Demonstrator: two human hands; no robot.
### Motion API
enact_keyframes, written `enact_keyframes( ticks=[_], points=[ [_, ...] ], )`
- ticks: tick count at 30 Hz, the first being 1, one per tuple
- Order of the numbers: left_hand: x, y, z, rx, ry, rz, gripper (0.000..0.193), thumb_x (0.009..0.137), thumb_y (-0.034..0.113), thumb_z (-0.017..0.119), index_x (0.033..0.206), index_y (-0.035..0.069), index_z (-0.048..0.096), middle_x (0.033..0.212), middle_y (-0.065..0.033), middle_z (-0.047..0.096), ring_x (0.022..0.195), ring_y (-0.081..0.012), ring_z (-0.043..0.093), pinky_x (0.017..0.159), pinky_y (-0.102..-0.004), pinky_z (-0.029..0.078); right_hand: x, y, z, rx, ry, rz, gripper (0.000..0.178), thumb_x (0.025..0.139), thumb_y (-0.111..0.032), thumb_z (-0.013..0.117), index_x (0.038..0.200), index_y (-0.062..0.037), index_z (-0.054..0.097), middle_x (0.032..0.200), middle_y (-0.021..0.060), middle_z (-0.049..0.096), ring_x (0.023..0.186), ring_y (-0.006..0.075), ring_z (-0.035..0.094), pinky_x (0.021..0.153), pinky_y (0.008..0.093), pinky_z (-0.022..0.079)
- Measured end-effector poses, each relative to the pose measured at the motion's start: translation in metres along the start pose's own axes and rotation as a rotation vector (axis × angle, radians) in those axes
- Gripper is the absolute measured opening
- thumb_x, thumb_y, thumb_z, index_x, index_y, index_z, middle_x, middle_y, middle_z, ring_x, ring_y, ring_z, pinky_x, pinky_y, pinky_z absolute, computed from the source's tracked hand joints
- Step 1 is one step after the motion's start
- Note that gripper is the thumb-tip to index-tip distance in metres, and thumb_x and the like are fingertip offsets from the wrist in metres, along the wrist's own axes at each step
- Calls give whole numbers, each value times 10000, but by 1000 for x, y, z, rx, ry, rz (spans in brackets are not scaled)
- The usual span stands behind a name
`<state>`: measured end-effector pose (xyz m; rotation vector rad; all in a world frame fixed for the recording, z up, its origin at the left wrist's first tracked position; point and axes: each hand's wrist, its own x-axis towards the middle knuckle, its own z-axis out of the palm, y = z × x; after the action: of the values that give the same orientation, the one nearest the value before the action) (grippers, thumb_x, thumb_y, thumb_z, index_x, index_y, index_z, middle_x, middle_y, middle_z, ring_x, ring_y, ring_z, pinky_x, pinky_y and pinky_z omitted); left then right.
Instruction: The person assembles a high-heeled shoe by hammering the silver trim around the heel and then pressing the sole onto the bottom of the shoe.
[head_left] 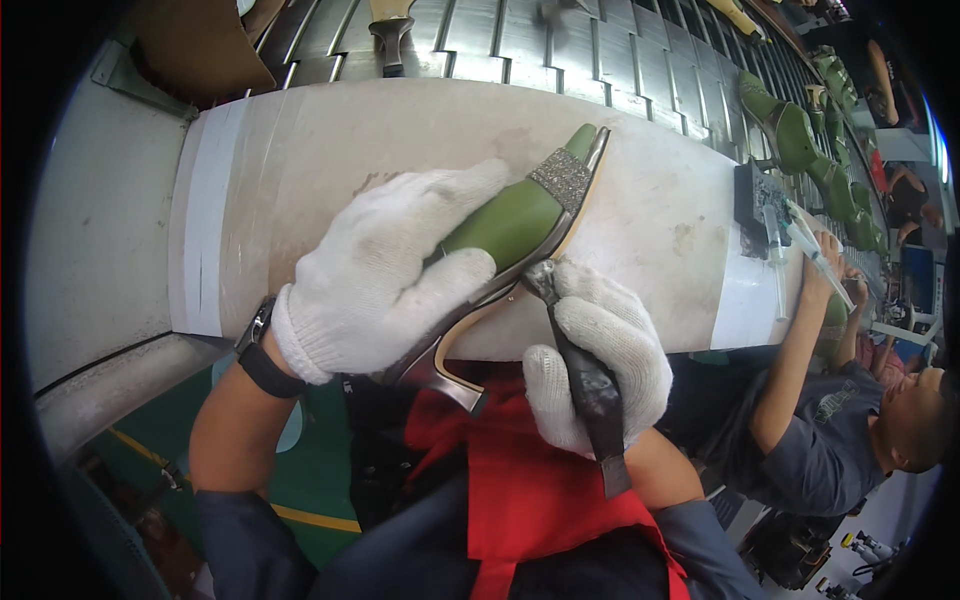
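Note:
My left hand [390, 265], in a white knit glove, is wrapped round a high-heeled shoe [505, 222]. The shoe has a green form inside and a glittery grey strap across the front. It lies tilted on its side, toe pointing away to the right and its metallic heel toward me. A dark hand tool [585, 375] with a blunt rounded head and a flat flared lower end is gripped in my right hand [620, 360], also gloved. Its head is at the edge of the sole near the arch; whether it touches, I cannot tell. My left fingertips are partly hidden behind the shoe.
Beyond the pale worktop [660, 200] runs a slatted metal conveyor [480, 40] with a shoe [391, 35] on it. Several green shoes [795, 135] stand at the right. A co-worker's arm [790, 370] reaches in there, beside syringes [775, 255] and a dark box [752, 200].

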<state>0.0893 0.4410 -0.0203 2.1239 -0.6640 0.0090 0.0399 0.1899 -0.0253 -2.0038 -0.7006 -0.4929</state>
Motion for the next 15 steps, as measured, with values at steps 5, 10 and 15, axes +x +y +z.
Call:
enact_keyframes(
  ticks=[5,10,15],
  points=[
    [-10,-8,-2,-80,13,-24,561,1024,150,632,1521,-104,581,1395,-294,679,1299,-428,663,1154,-482,492,-7,-5,7,55,-26,29,413,833,-62,875,1205,8,711,1212,265,782,1115,433,780,1002,503,619],
    [-11,-7,3,-48,55,-5,541,1026,155,643,1496,-110,593,1375,-301,684,1271,-448,669,1132,-501,500,-13,-13,20,206,-6,125,391,847,-34,853,1201,27,700,1205,264,779,1086,395,777,983,484,614],
    [-10,-7,8,-43,102,16,530,1002,126,665,1474,-107,605,1343,-307,695,1241,-470,672,1114,-511,506,-10,-19,21,320,-30,201,386,845,2,842,1201,24,695,1189,271,777,1074,386,782,963,471,617]
  ],
)
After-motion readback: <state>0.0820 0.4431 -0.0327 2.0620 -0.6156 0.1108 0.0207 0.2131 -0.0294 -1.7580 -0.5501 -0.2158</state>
